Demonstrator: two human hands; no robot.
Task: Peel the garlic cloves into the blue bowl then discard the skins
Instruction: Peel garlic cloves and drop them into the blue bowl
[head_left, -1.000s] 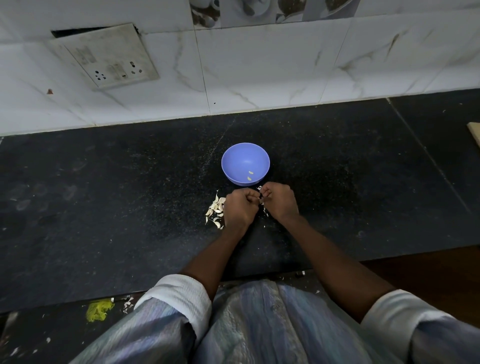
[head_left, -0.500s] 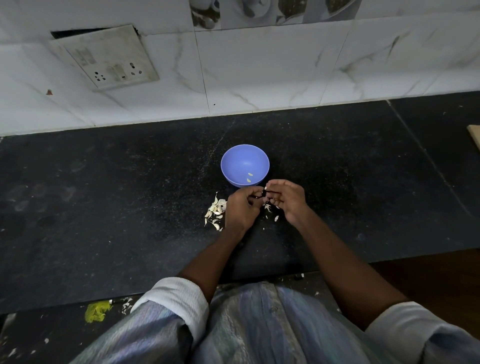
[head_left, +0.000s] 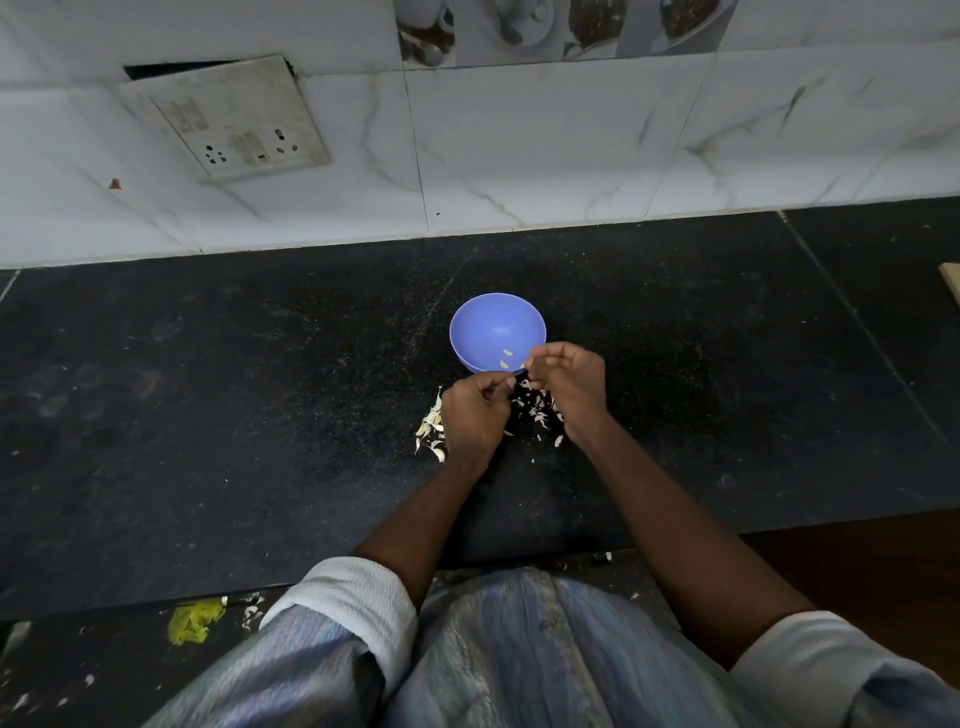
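Dark stone surface (head_left: 260, 415) carried the blue bowl (head_left: 483, 327), two peeled cloves (head_left: 505, 358) inside. Left hand (head_left: 475, 415) pinched a clove; right hand's (head_left: 571, 384) curled fingers tugged skin, which might drop into the bowl beside them.

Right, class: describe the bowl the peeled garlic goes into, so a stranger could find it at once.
Start at the black countertop below the white tiled wall. Near its middle, just beyond the person's right hand, sits the blue bowl. It is the only round, coloured thing there, with a few pale peeled cloves inside, unlike the loose skins scattered beside it.
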